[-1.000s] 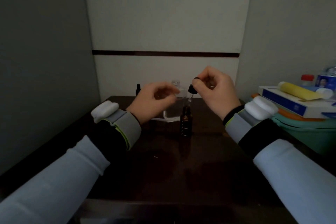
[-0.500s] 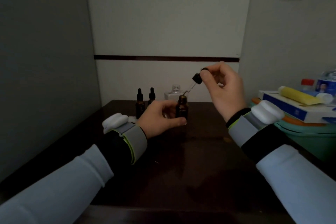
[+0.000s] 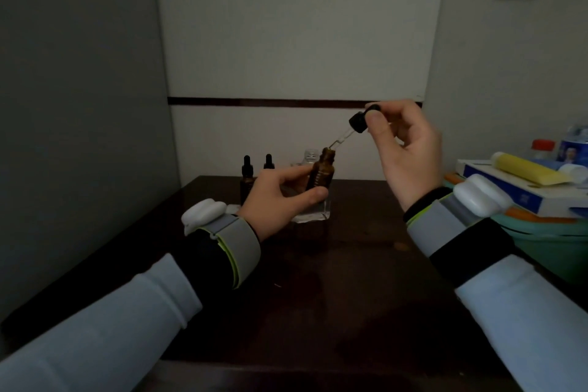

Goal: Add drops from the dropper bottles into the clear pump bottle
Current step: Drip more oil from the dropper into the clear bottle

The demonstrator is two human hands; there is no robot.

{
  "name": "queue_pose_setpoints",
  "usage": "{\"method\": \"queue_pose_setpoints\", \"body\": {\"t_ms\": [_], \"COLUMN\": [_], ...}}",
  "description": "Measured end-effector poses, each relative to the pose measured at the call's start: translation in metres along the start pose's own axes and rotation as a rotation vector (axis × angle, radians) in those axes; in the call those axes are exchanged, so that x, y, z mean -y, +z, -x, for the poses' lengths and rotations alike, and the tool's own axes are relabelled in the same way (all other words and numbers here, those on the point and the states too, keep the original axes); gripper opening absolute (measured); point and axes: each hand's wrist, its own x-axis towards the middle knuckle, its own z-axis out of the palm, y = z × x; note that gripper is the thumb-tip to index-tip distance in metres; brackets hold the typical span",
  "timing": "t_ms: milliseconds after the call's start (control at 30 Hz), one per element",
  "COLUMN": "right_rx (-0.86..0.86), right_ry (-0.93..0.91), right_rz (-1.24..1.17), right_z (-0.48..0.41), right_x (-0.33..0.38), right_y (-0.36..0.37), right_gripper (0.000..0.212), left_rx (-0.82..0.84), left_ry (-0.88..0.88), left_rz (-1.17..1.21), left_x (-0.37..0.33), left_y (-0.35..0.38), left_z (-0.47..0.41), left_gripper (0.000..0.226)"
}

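Dim pale walls are seen closing a corner, with a dark worktop (image 3: 318,296) running back to them. An amber bottle (image 3: 322,173) is gripped by the left hand (image 3: 276,197), thumb across the front and fingers curled round the body. It is lifted clear of the worktop, its open mouth leaning a little to the right.

The dropper (image 3: 348,132) is pinched at its black cap between thumb and forefinger of the right hand (image 3: 405,149), with the other fingers loosely curled. Its glass tube is slanted, cap up and right, tip down and left at the amber mouth. Whether the tip is inside or just above cannot be told.

The pump bottle (image 3: 311,156) is found upright on the worktop, directly behind the left hand and the amber bottle. Only its neck is shown, just left of the amber shoulder, plus a clear base below the thumb. Two capped bottles (image 3: 247,177) are stood further left, near the back wall.

Everything to come is judged to turn on that neck. It lies beyond and slightly left of the dropper tip, so only a short carry is called for. The left hand is nearer but is occupied, and it sits between the person and the neck. The slanted tube would probably have to be brought nearer upright over the opening.
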Motion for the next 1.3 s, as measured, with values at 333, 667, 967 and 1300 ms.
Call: {"method": "queue_pose_setpoints", "body": {"t_ms": [333, 667, 967, 1300], "right_rx": [0.006, -0.007, 0.094, 0.328], "right_ry": [0.017, 0.056, 0.099, 0.17], "right_rz": [0.011, 0.002, 0.014, 0.081], "right_z": [-0.002, -0.003, 0.0, 0.01], "right_x": [-0.003, -0.003, -0.005, -0.009], "right_y": [-0.002, -0.003, -0.001, 0.006], "right_gripper": [0.008, 0.019, 0.023, 0.019], "left_rx": [0.097, 0.169, 0.307, 0.487], "left_ry": [-0.036, -0.088, -0.156, -0.225], "left_rz": [0.163, 0.189, 0.051, -0.187], "left_x": [-0.005, -0.002, -0.003, 0.002], "left_y": [0.002, 0.006, 0.009, 0.006], "left_z": [0.004, 0.004, 0.004, -0.001], "left_gripper": [0.037, 0.03, 0.034, 0.038]}}
